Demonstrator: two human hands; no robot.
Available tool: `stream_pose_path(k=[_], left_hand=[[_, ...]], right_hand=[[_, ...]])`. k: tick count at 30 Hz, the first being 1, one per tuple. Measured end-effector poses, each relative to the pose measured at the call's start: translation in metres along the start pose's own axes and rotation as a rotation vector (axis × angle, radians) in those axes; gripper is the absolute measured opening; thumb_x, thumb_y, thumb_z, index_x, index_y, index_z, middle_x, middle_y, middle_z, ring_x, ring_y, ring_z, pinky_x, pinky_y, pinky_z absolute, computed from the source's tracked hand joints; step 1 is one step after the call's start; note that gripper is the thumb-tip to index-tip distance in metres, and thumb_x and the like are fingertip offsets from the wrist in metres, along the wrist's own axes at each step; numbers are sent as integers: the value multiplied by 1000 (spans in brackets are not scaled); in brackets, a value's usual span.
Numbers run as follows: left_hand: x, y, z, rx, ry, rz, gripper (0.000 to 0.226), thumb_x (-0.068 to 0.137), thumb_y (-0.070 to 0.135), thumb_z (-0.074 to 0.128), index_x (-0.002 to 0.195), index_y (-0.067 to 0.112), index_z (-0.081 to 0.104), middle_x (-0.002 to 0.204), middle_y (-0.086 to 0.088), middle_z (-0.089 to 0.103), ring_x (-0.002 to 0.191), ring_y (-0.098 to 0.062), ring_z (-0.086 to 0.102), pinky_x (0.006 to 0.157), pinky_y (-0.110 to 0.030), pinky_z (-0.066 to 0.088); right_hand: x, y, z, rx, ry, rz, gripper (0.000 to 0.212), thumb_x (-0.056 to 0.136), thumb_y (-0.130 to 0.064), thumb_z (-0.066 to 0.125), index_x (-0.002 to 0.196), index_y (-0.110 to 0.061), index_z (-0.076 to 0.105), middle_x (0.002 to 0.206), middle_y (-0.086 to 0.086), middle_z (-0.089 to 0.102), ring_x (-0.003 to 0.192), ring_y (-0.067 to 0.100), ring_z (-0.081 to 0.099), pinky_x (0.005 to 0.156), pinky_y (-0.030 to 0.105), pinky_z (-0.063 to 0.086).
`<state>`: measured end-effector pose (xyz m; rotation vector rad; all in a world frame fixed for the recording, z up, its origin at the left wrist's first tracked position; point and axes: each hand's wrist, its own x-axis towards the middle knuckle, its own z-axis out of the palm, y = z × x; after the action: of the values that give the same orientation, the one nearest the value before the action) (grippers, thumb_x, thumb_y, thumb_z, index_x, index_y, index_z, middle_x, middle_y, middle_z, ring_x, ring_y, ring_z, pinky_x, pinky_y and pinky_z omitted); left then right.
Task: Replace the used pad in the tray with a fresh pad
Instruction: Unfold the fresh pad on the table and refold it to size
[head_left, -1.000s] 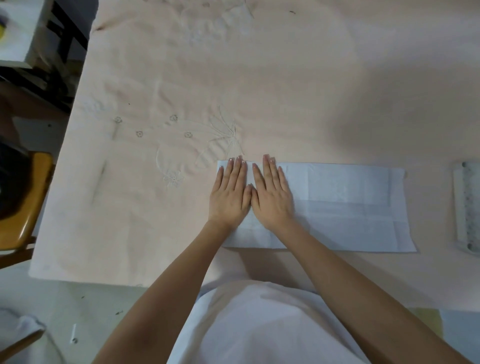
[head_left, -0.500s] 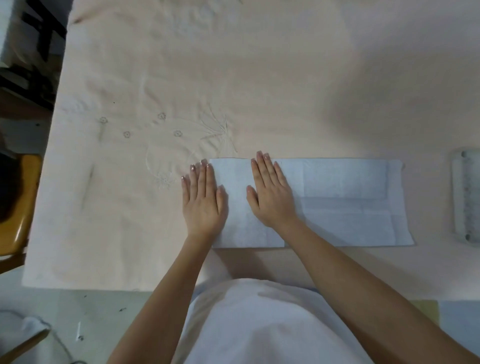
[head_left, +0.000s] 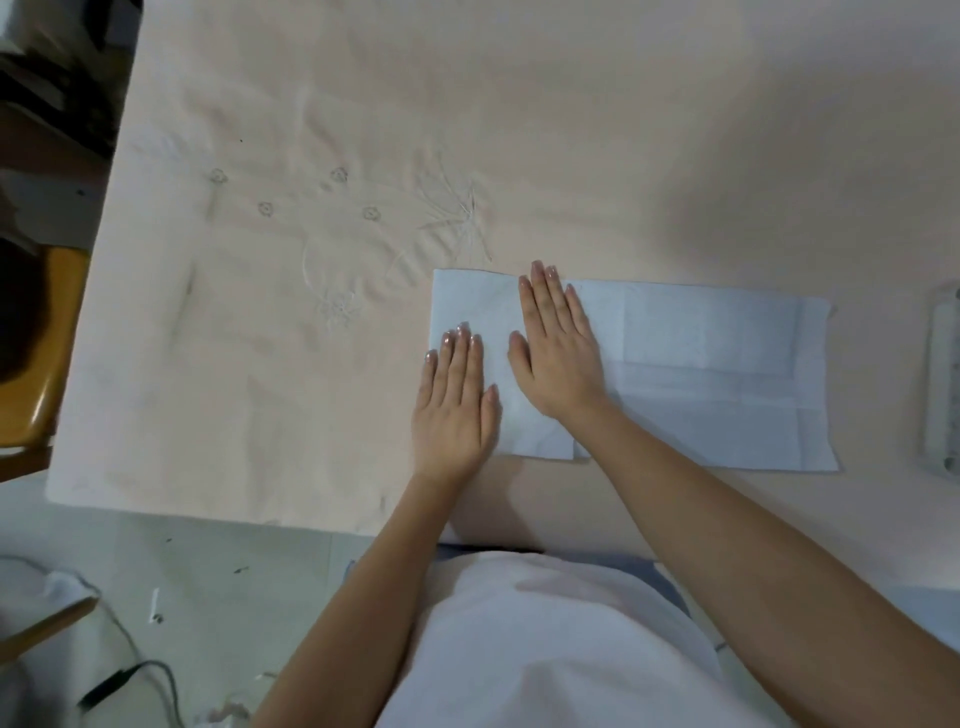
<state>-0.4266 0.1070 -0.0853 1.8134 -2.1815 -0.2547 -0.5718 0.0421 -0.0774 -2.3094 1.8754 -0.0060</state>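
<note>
Both hands, left (head_left: 454, 402) and right (head_left: 558, 353), press flat with fingers straight on the pad's (head_left: 727, 374) left end, smoothing it, likely before carrying it right to the tray (head_left: 943, 379).

Folded pad (head_left: 701, 374) flat on the table (head_left: 623, 130), near its front edge, lengthwise left to right. Left hand (head_left: 454, 400) flat on the pad's left end, partly over the edge onto the table. Right hand (head_left: 558, 348) flat on the pad just right of it, reaching farther back. Tray (head_left: 943, 384) at the far right, apart from the pad. Chair (head_left: 36, 353) left of the table.
</note>
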Motion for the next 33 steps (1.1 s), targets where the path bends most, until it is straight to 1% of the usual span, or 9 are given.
stream_pose_path(k=[5,8,10,14,18,21,23,30,33], left_hand=[[-1,-1,-2,-5,-4,-123,54,99,26,23,145,0,31,154,-14,27,145,-23,20,119,-44,14],[-2,0,-2,-5,-32,-132,55,98,27,21,147,1,28,155,-13,23,146,-22,16,120,-44,10],[-2,0,-1,8,-41,-127,56,98,27,20,147,0,27,156,-14,22,146,-22,15,120,-44,10],[-2,0,-3,5,-51,-133,57,99,28,17,146,-1,28,155,-15,24,145,-23,18,119,-44,11],[-3,-2,-2,12,-70,-115,62,100,31,4,146,-3,27,155,-17,23,145,-26,18,119,-45,11],[-3,-1,-1,24,-66,-118,59,99,30,12,146,-3,26,155,-17,22,145,-26,17,119,-45,10],[-3,-1,-1,18,-68,-122,58,99,30,14,147,-2,25,155,-17,22,146,-25,16,119,-45,10],[-3,-3,0,3,-63,-111,56,99,28,22,147,-2,26,155,-16,23,145,-26,17,119,-45,11],[-3,-2,0,17,-69,-112,56,99,27,22,147,-1,25,155,-16,23,146,-25,16,119,-45,8]], right_hand=[[0,1,-3,92,40,-19,63,94,-33,23,148,-1,22,157,15,15,147,24,11,119,41,13],[-3,9,-7,404,132,19,58,95,-28,30,146,-1,30,156,16,19,146,25,14,120,35,12],[-10,14,-14,487,221,69,55,95,-22,33,146,-1,31,156,15,20,146,25,14,120,38,13],[-38,-18,-20,316,244,-26,52,95,-20,31,142,2,37,152,18,29,143,28,24,116,46,18],[-63,-58,2,200,91,29,60,101,-35,7,146,0,27,156,16,21,146,24,16,117,41,15],[-64,-42,9,81,30,-2,62,101,-36,-2,148,-2,20,157,13,17,146,21,13,118,38,14],[-65,-35,10,29,32,-70,58,102,-32,1,148,-2,22,157,13,19,146,21,15,117,40,19],[-63,-35,6,77,63,-70,51,101,-27,20,145,-4,35,154,12,28,144,22,23,116,41,23],[-69,-23,-7,161,135,14,49,97,-21,32,142,-2,40,152,14,31,143,24,25,116,43,24]])
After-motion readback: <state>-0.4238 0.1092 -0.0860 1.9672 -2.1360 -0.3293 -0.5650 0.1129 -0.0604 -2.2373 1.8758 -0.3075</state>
